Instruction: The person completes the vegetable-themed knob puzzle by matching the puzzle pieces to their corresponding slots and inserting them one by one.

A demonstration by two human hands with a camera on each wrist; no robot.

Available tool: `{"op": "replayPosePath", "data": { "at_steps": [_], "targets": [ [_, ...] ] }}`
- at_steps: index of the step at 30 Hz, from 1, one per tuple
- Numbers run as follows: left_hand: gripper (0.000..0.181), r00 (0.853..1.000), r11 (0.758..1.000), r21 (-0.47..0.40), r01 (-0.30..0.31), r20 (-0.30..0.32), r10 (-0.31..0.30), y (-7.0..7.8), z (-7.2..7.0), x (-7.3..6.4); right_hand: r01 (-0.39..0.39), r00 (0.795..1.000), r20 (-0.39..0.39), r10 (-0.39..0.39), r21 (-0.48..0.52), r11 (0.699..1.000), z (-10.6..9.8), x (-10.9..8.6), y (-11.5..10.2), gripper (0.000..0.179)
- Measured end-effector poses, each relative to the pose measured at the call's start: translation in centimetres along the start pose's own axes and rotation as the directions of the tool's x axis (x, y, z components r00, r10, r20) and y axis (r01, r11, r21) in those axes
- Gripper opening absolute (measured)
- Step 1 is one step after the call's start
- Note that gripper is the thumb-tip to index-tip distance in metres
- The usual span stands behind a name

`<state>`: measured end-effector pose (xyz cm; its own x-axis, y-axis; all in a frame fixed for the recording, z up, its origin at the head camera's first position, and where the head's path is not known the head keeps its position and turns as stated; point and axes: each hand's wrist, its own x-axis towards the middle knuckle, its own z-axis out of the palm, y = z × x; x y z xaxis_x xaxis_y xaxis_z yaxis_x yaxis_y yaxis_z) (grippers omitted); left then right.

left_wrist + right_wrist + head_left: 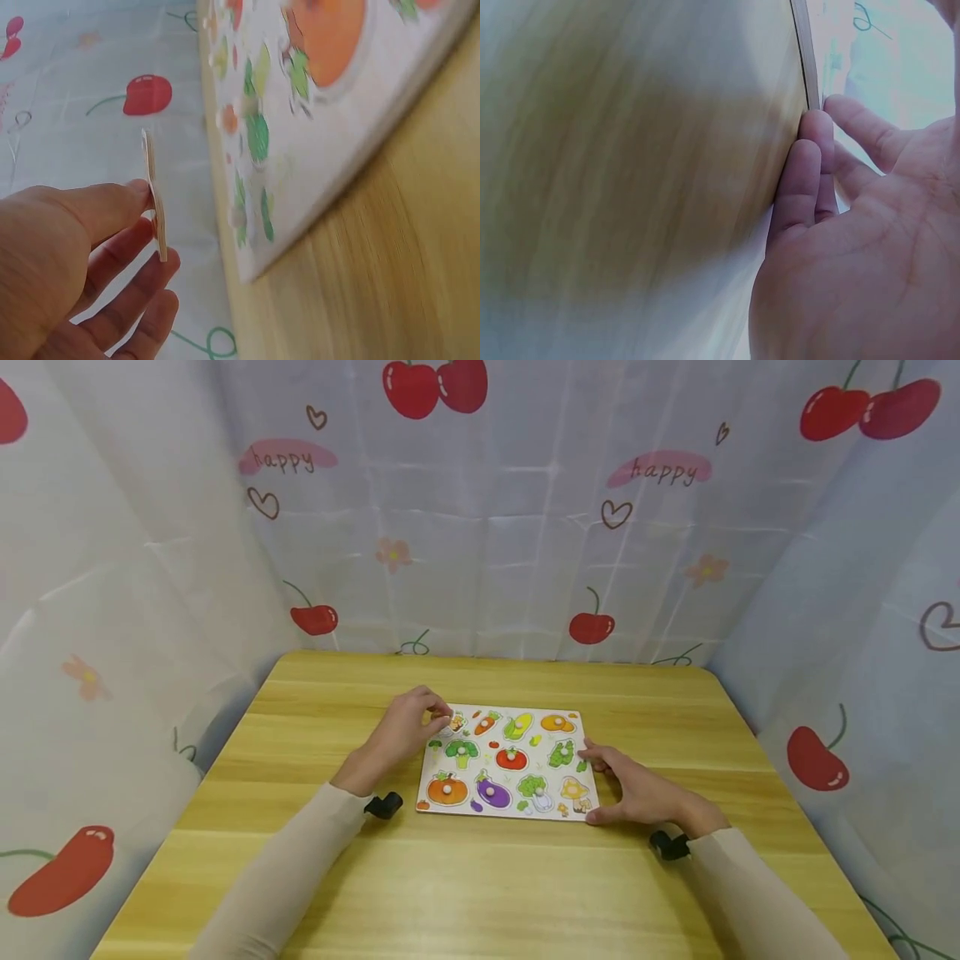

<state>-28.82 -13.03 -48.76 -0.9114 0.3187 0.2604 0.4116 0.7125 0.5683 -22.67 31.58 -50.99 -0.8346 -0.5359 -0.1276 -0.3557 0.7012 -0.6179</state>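
Observation:
A white wooden peg puzzle board [433, 768] lies on the table, printed with vegetables such as a pumpkin [447, 790], an eggplant [495, 793] and a tomato [512, 760]. At its far left corner my left hand [405, 723] pinches a thin wooden puzzle piece [151, 169] between thumb and fingers. The left wrist view shows that piece edge-on, so its picture is hidden there. My right hand [643, 790] rests at the board's right side. Its fingertips touch the right edge and its thumb lies by the near right corner. Fairly straight fingers [799, 176] meet the board's edge in the right wrist view.
The yellow wood-grain table [487, 885] extends around the board. A pale curtain [480, 585] with cherry prints stands behind the table, and similar cloth hangs on both sides. A black device [384, 806] sits at the left wrist, another [669, 845] at the right.

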Motion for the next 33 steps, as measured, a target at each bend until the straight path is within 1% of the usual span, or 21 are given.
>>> {"op": "replayPosePath", "data": {
  "at_steps": [5, 9, 11, 17, 21, 25, 28, 33],
  "targets": [
    [0.011, 0.998, 0.998, -0.009, -0.066, 0.024, 0.066, 1.7, 1.2, 0.4, 0.010, 1.000, -0.007, -0.010, -0.020, 1.000, -0.1, -0.1, 0.2, 0.112],
    [0.011, 0.990, 0.991, -0.019, -0.130, 0.059, 0.131, 3.2, 2.4, 0.6, 0.015, 1.000, -0.001, -0.015, -0.016, 1.000, -0.3, -0.1, 0.2, 0.113],
    [0.010, 0.984, 0.987, -0.036, -0.159, 0.076, 0.161, 4.0, 3.0, 0.7, 0.014, 1.000, 0.003, -0.014, -0.012, 1.000, -0.2, -0.1, 0.3, 0.114],
    [0.008, 0.963, 0.970, -0.033, -0.239, 0.122, 0.241, 6.3, 4.8, 0.7, 0.009, 1.000, 0.017, -0.009, 0.003, 1.000, -0.1, 0.0, 0.4, 0.113],
    [0.007, 0.947, 0.959, -0.035, -0.283, 0.149, 0.285, 7.5, 6.1, 1.0, 0.014, 1.000, 0.017, -0.014, 0.002, 1.000, -0.2, 0.1, 0.4, 0.114],
    [0.008, 0.935, 0.952, -0.039, -0.305, 0.179, 0.307, 8.5, 7.4, 1.2, 0.032, 0.999, 0.010, -0.032, -0.009, 0.999, -0.3, 0.1, 0.4, 0.114],
    [0.009, 0.926, 0.948, -0.035, -0.316, 0.209, 0.316, 9.4, 8.3, 1.3, 0.025, 1.000, 0.014, -0.025, -0.010, 1.000, -0.3, 0.0, 0.5, 0.113],
    [0.010, 0.904, 0.939, -0.018, -0.343, 0.266, 0.335, 10.7, 9.8, 1.4, 0.022, 1.000, 0.022, -0.022, 0.025, 0.999, -0.2, -0.1, 0.4, 0.112]
  ]
}}
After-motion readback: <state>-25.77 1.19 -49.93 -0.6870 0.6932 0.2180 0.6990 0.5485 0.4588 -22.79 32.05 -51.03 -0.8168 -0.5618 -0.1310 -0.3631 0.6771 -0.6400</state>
